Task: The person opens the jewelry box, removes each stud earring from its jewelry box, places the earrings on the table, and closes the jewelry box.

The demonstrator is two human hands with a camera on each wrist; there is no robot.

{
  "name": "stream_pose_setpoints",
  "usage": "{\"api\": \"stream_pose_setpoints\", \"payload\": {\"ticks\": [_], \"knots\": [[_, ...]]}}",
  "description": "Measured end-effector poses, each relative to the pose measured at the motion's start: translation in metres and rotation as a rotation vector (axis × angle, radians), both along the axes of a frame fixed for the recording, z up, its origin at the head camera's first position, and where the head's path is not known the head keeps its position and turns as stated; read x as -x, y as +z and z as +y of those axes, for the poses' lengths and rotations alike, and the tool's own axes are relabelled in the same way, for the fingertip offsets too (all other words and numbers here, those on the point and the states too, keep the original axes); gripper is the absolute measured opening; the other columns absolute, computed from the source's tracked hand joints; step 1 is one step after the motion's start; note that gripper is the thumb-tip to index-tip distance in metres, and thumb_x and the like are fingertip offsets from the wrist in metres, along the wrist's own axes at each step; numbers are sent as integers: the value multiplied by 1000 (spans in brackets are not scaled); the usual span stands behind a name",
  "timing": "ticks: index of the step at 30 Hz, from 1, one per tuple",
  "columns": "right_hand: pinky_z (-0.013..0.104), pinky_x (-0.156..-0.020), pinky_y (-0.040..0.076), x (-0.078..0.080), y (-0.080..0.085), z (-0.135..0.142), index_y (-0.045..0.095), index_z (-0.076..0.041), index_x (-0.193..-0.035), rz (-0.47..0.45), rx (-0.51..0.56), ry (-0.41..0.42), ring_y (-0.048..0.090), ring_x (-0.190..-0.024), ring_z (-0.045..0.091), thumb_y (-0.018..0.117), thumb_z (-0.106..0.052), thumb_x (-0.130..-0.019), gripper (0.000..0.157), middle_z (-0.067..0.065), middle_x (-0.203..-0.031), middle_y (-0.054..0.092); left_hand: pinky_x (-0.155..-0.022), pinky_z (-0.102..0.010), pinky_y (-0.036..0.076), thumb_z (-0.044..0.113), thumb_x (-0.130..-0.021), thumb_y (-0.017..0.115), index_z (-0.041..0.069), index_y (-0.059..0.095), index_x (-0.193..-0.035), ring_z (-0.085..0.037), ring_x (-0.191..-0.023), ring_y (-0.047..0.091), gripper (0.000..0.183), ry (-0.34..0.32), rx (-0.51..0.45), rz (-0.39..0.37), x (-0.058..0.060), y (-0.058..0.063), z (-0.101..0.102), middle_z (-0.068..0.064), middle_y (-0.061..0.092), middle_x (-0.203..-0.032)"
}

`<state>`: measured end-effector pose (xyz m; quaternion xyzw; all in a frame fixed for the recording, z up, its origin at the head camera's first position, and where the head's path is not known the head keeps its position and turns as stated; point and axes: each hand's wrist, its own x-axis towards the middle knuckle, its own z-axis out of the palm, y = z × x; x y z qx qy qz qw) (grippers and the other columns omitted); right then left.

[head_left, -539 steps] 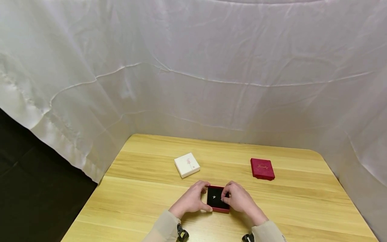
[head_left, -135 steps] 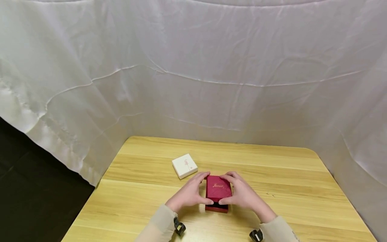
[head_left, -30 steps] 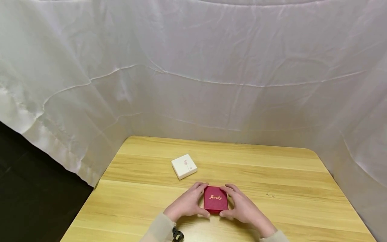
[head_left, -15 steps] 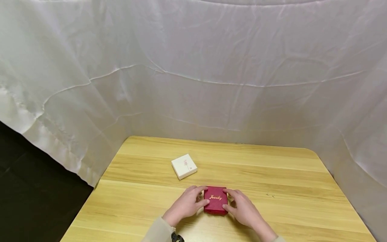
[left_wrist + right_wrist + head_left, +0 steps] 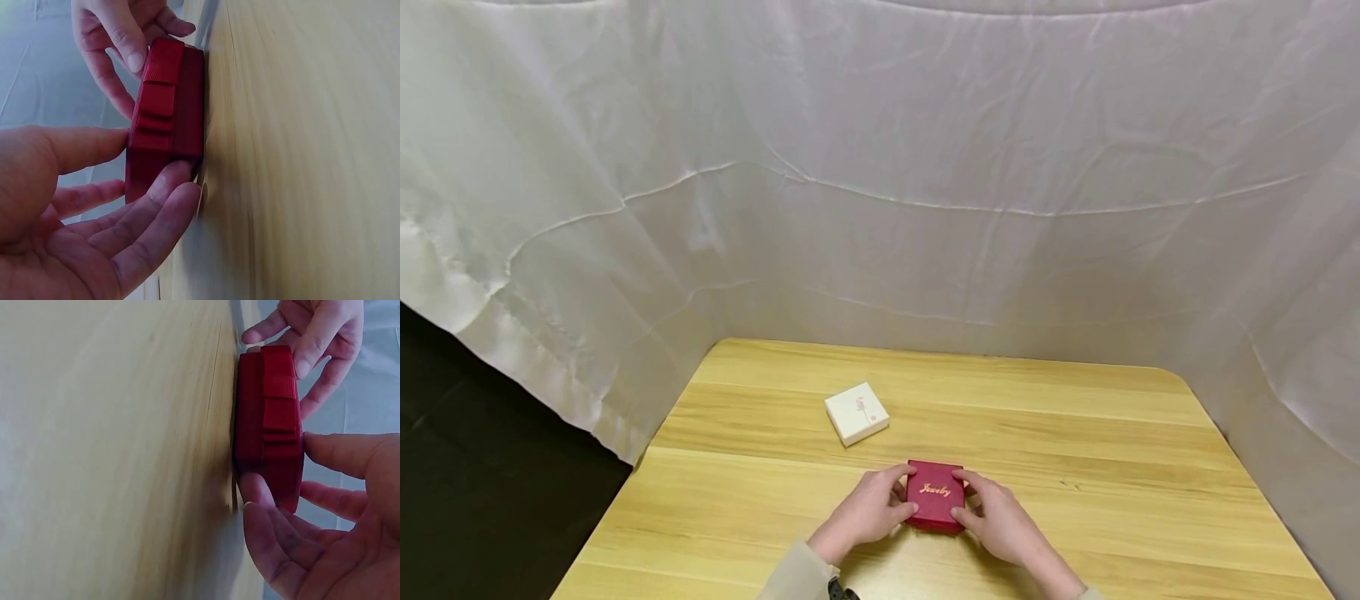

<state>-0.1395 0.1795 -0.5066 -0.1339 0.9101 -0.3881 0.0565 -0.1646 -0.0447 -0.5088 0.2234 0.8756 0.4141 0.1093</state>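
Note:
A small red jewelry box [image 5: 935, 496] with gold "Jewelry" lettering lies in front of me, its lid on. My left hand [image 5: 865, 508] holds it from the left, thumb and index finger on the lid and the other fingers along the side. From the right, my right hand [image 5: 1000, 517] grips it the same way. Both wrist views show the box [image 5: 165, 106] edge-on, with a ribbon bow [image 5: 279, 394] on its front side. In these views the lower fingers of each hand reach the base close to the tabletop. The inside of the box is hidden under the lid.
A white square box [image 5: 857, 413] with a pink flower print sits behind the red one, to the left. Wooden tabletop [image 5: 1112, 467] spreads around both. Pale curtains [image 5: 925, 167] surround the table at the back and sides, with black cloth [image 5: 490, 467] at lower left.
The lid, once at the right, now covers the box, which earlier lay uncovered with a small star-shaped piece inside. Over the last second both thumbs moved from the front edge onto the lid.

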Motion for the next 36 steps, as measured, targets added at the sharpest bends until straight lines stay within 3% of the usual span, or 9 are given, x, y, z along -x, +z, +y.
{"api": "stream_pose_setpoints", "payload": {"ticks": [8,16,23,36], "knots": [[24,-68,52,1,1,4,53,-2,-136,-12,21,-122,60,-79,11,72,-2,-85,55,10,-108,63,-73,-22,53,10,-87,73,1,54,-135,-7,-80,61,52,14,-38,1,3,4,13,-4,67,-94],[25,-66,52,3,7,28,56,-4,-135,-23,54,-225,62,-75,11,71,1,-84,54,11,-108,64,-69,-19,52,5,-86,71,-2,52,-136,-4,-76,59,54,42,-109,6,6,4,41,-9,67,-98],[25,-64,53,9,5,53,54,-2,-137,-46,79,-249,64,-80,15,68,1,-86,54,18,-115,62,-69,-18,52,2,-86,70,-2,53,-134,-3,-77,58,51,42,-163,-19,11,-2,64,-8,67,-100],[28,-66,53,13,5,85,51,4,-137,-40,33,-243,66,-86,24,65,1,-87,52,26,-116,60,-74,-17,51,5,-88,69,2,51,-139,-1,-81,58,55,-3,-115,-15,17,-7,96,-7,67,-110]]}}
